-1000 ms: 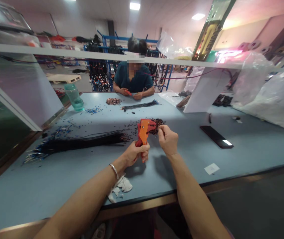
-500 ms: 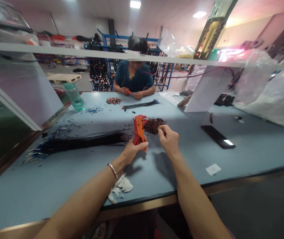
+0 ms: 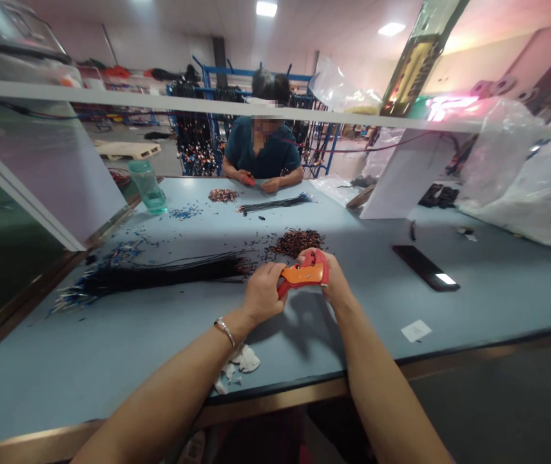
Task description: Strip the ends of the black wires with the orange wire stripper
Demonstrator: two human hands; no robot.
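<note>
My left hand is wrapped round the handles of a red and orange wire stripper, whose head points right. My right hand is curled behind that head, at the jaws. Its fingers are mostly covered by the tool, and anything small in them is hidden. Just beyond the two hands lies a heap of short black and copper-coloured pieces. To the left of my left hand stretches a thick bundle of black wires, with blue and whitish ends on its far left.
Across the table a person holds a red tool near a smaller wire bundle. A green bottle stands back left. A phone and a white card lie right. White scraps sit below my left wrist. A shelf spans above.
The wire stripper has tipped from upright to nearly level, its head swinging right to my right hand. My right hand has come from the heap's edge to behind the jaws.
</note>
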